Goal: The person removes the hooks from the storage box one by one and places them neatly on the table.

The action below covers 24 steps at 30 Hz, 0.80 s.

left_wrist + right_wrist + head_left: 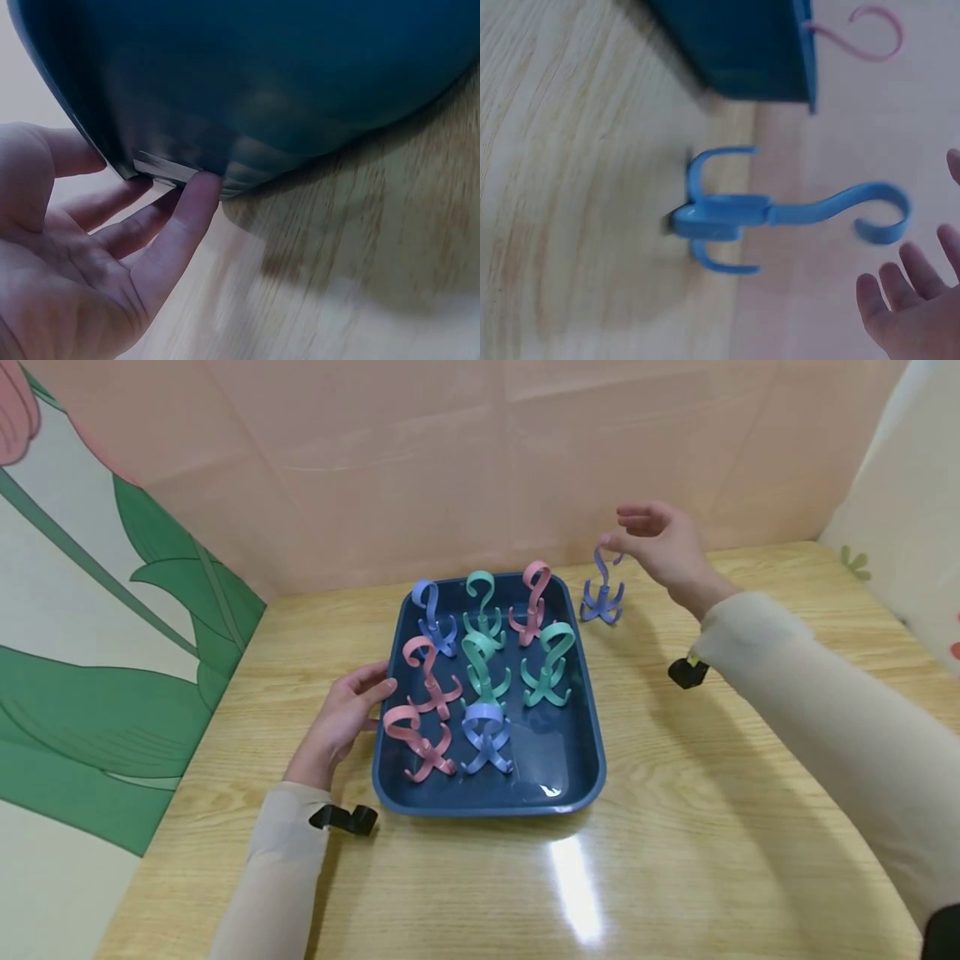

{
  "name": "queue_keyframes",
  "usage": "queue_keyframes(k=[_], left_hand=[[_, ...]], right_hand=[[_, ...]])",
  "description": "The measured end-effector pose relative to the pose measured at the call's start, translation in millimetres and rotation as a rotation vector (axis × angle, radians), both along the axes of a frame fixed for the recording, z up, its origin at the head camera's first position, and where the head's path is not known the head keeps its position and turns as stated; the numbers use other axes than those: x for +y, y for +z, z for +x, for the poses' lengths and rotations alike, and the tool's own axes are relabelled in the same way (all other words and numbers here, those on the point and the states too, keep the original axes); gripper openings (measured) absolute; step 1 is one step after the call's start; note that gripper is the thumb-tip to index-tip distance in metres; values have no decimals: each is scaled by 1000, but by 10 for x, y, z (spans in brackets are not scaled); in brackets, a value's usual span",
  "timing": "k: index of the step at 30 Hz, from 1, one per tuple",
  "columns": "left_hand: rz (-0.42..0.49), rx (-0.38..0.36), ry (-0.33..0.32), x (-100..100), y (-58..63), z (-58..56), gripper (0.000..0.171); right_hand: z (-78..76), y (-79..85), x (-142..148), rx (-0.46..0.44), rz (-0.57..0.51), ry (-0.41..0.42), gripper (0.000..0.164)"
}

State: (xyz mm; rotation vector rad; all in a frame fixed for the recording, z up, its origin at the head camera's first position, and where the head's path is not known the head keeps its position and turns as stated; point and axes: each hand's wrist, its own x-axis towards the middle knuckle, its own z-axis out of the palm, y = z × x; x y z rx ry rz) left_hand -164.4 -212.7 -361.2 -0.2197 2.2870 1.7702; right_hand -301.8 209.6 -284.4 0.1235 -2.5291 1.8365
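Observation:
A dark blue tray (540,752) holds several plastic four-prong hooks in pink, green and blue. My left hand (341,714) grips the tray at its left side, thumb on the rim; in the left wrist view, the fingers (196,202) reach the outer wall. A blue four-prong hook (602,593) stands upright on the table, right of the tray's far corner. Beside its curled top is my right hand (663,547), fingers spread loosely. The right wrist view shows a gap between that hand (922,300) and the blue hook (802,214).
The wooden table (712,827) extends around the tray. A pinkish backdrop (360,468) rises along its far edge, with a leaf-patterned panel (135,693) at the left and a pale panel (900,518) at the right.

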Motion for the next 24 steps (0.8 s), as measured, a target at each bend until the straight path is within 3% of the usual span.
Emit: queue_keyframes(k=[7, 11, 19, 24], left_hand=[[10, -2, 1, -6, -2, 0, 46], [8, -9, 7, -20, -4, -2, 46], [15, -13, 12, -31, -18, 7, 46], [10, -11, 7, -42, -16, 10, 47]], right_hand=[[267, 154, -99, 116, -135, -35, 54], [449, 147, -189, 165, -194, 2, 49], [798, -23, -303, 209, -105, 163, 46], [915, -160, -366, 212, -82, 250, 43]])
